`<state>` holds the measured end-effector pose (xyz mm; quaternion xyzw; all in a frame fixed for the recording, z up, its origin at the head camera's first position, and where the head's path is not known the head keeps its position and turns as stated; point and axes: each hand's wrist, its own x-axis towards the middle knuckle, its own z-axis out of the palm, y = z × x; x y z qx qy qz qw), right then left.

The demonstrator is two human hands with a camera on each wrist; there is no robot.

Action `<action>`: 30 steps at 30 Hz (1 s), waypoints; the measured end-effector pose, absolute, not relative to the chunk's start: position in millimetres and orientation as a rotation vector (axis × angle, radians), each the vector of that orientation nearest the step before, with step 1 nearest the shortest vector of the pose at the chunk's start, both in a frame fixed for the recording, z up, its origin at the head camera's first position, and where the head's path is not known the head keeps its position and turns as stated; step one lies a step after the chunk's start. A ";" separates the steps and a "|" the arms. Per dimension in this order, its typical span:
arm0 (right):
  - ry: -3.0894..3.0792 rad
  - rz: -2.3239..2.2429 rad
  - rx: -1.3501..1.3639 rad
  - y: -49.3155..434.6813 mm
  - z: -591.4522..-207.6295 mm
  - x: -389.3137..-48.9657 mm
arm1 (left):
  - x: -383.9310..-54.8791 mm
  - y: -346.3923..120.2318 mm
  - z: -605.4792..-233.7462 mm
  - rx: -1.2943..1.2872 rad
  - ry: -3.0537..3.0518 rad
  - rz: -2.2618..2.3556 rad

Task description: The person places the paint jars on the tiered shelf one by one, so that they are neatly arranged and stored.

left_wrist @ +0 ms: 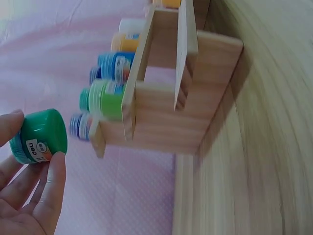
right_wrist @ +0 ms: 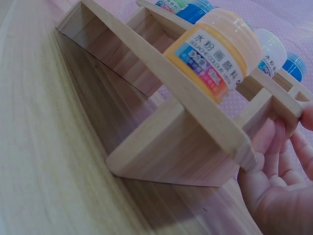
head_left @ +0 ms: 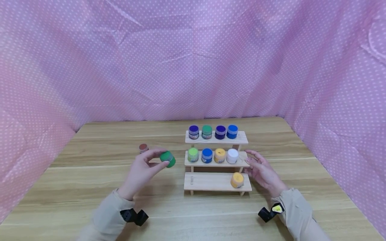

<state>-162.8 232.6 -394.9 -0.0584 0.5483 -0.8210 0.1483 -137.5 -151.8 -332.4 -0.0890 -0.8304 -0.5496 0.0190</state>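
Note:
My left hand (head_left: 141,172) pinches a green paint jar (head_left: 167,159) between thumb and fingers, left of the three-tier wooden rack (head_left: 208,185). In the left wrist view the jar (left_wrist: 41,137) is tilted and its label shows. My right hand (head_left: 263,172) grips the right end of the rack's middle tier; in the right wrist view the thumb lies over the board's end (right_wrist: 293,110) and the fingers are curled below it. One yellow jar (head_left: 237,180) stands at the right of the bottom tier. Light green (head_left: 193,155), blue, yellow and white jars line the middle tier.
Purple, green and blue jars stand on the top tier (head_left: 242,138). A jar with a reddish-brown lid (head_left: 143,147) sits on the wooden table (head_left: 99,160) behind my left hand, partly hidden. A pink dotted curtain (head_left: 193,67) hangs round the table's back and sides.

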 end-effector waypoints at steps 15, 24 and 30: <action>1.557 -2.359 -0.235 234.3 -396.5 -164.9 | -137.1 -96.7 -345.8 -0.683 -2.603 -1.741; 1.554 -2.362 -0.266 235.4 -397.3 -165.5 | -140.2 -64.5 -352.0 -0.904 -2.704 -1.661; 1.570 -2.349 -0.238 235.3 -397.8 -165.8 | -142.7 -51.8 -356.3 -0.942 -2.731 -1.643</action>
